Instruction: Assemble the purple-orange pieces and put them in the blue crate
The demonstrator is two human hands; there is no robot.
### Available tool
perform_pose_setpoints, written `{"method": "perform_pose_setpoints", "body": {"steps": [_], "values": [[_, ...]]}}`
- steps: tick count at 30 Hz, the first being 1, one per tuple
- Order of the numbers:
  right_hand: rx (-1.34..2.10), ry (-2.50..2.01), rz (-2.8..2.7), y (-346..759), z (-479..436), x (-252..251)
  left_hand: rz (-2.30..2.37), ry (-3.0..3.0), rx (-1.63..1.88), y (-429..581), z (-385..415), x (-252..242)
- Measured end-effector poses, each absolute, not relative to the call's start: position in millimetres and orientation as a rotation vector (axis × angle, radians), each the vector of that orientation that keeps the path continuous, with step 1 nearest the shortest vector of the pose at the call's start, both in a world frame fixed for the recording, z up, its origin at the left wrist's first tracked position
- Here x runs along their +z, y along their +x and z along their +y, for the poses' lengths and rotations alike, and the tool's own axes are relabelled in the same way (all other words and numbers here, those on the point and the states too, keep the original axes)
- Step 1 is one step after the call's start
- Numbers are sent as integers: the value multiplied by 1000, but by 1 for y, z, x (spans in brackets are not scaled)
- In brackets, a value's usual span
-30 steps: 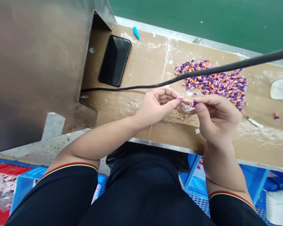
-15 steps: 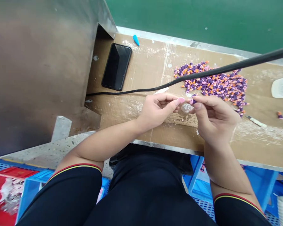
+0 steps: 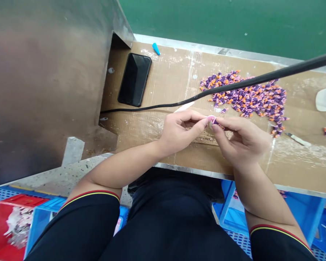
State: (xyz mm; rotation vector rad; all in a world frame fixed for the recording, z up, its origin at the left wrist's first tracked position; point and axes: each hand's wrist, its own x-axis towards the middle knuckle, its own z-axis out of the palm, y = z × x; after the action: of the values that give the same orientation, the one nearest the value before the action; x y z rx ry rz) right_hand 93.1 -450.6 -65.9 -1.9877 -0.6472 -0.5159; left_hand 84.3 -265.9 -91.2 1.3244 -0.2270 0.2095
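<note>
Two hands meet above the cardboard-covered tabletop [image 3: 163,81], left hand [image 3: 179,132] and right hand [image 3: 241,139] closed together on a small purple piece [image 3: 216,123] at the fingertips; many more pieces [image 3: 244,98] remain heaped far right.

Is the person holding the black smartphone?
No, the black smartphone lies on the cardboard, apart from the left hand and the right hand.

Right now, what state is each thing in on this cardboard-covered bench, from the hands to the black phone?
Left hand: raised, fingertips meeting the right hand.
Right hand: raised, pinching the piece.
Small purple-and-orange piece: held between fingers.
Purple-and-orange heap: loose, spread on cardboard.
Black smartphone: flat, screen dark.
Black cable: stretched above the heap.
Blue cone: on its side.
</note>
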Motion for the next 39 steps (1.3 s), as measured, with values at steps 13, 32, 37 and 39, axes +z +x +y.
{"method": "perform_pose_setpoints", "body": {"steps": [13, 32, 37, 39], "values": [[-609, -2027, -669, 92, -449, -63, -521, 1709, 633, 86, -258, -91], [-529, -1972, -629, 89, -450, -61, -630, 1718, 661, 84, -256, -94], [-575, -1955, -562, 91, -450, -65, -548, 1588, 445, 82, -259, -97], [-575, -1962, -557, 92, -450, -66, -543, 1545, 374, 81, -260, -101]]}}
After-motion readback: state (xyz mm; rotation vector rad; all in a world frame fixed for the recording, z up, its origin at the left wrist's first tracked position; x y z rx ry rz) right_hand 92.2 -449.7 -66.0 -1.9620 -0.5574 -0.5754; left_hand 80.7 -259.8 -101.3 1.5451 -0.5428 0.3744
